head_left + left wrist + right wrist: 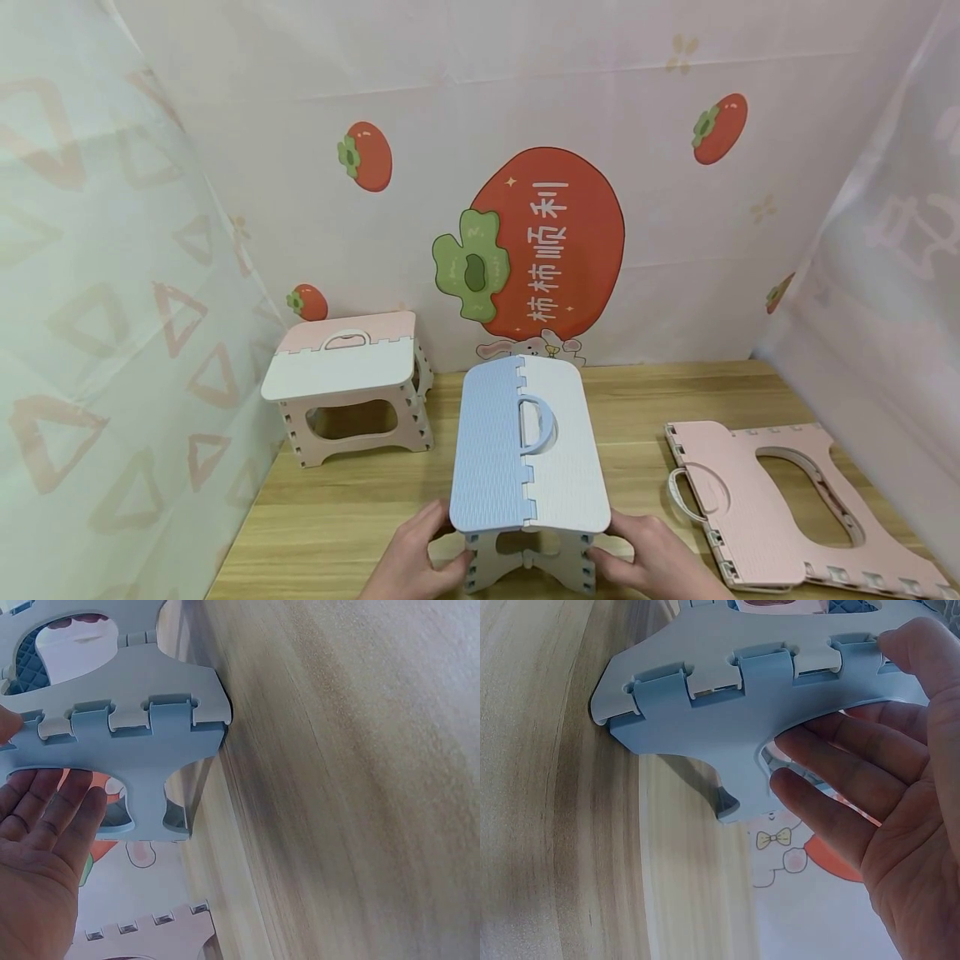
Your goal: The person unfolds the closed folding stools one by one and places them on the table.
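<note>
A blue and white folding step stool (487,450) stands unfolded at the front middle of the table, its blue carry handle (546,427) lying on the top. My left hand (416,554) grips its left side leg, thumb at the front hinge edge. In the left wrist view the fingers (56,806) reach into the cutout of the blue side panel (139,761). On the opposite side my right hand (648,554) holds the right leg the same way; its thumb (922,649) presses by the hinge while the fingertips hook the side cutout.
A pink and white folding stool (341,371) stands unfolded at the back left. Lying flat on the right is a folded pink stool (738,508) with its white handle (682,496) sticking out. Printed cloth (405,250) walls in the wooden table (352,508) at the back and sides.
</note>
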{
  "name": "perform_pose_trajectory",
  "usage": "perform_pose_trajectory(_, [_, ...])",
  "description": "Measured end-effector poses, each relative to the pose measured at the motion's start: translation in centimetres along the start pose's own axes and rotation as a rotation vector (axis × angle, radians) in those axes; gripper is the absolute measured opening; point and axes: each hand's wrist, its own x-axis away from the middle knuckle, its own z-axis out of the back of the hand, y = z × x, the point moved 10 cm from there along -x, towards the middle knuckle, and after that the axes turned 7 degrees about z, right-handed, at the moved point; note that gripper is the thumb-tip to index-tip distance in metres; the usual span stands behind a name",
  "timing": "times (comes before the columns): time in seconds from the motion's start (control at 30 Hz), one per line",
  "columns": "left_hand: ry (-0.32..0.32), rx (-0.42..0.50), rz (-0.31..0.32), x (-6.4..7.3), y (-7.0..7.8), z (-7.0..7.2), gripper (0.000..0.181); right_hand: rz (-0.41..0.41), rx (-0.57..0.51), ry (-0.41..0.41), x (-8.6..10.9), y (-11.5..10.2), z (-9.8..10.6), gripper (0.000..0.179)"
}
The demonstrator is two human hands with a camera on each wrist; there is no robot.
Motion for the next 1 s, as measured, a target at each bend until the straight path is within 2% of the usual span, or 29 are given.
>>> perform_pose_trajectory(0.33, [0.008, 0.003, -0.043, 0.2, 0.0, 0.0, 0.052, 0.032, 0.001, -0.013, 0.2, 0.0, 0.2, 0.043])
perform_pose_trajectory(0.53, [-0.031, -0.037, -0.048, 0.4, -0.1, 0.2, 0.047, -0.041, 0.038, -0.05, 0.6, 0.5, 0.8, 0.039])
perform_pose_trajectory(0.67, [-0.022, -0.055, -0.022, 0.2, -0.1, 1.5, 0.046, -0.095, 0.144, -0.022, 0.7, 0.6, 2.3, 0.038])
perform_pose_trajectory(0.8, [0.041, -0.122, -0.034, -0.3, 0.6, 3.3, 0.049, -0.11, 0.228, 0.021, 0.4, 0.4, 3.9, 0.043])
perform_pose_trajectory(0.93, [0.125, -0.25, -0.137, -1.3, 2.4, 5.3, 0.054, -0.055, 0.301, 0.081, -0.1, -0.3, 5.5, 0.055])
perform_pose_trajectory(1.0, [0.135, -0.278, -0.172, -1.9, 3.2, 6.0, 0.057, -0.017, 0.343, 0.114, -0.4, -0.8, 6.4, 0.061])
